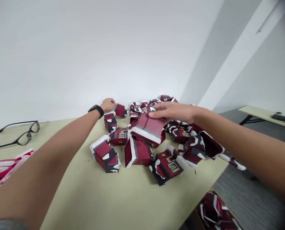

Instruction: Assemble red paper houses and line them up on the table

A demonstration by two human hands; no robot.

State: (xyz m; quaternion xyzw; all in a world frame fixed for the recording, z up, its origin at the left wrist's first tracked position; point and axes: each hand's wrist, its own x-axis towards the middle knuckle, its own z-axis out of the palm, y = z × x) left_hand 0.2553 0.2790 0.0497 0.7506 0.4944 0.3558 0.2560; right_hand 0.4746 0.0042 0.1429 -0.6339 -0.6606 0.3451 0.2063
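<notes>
Small dark-red model houses with black roofs and white, snow-like trim lie clustered on the table. My right hand (171, 111) grips one red model house (149, 126) above the pile, thumb on its side and its white-edged rim tilted towards me. At the back left, my left hand (109, 104) has its fingers closed at the corner of another red model house (120, 110); part of that grip is hidden. Closer to me lie a house on its side (106, 156), one with a white rim (139, 153) and one with a yellow-lit window (167, 164).
Black-framed glasses (25, 137) and red-and-white striped pieces (7, 167) lie on the table (104, 198) at left. A cardboard box (200, 217) with more red houses stands below the right edge. Behind is a white wall; another table (259, 113) stands far right.
</notes>
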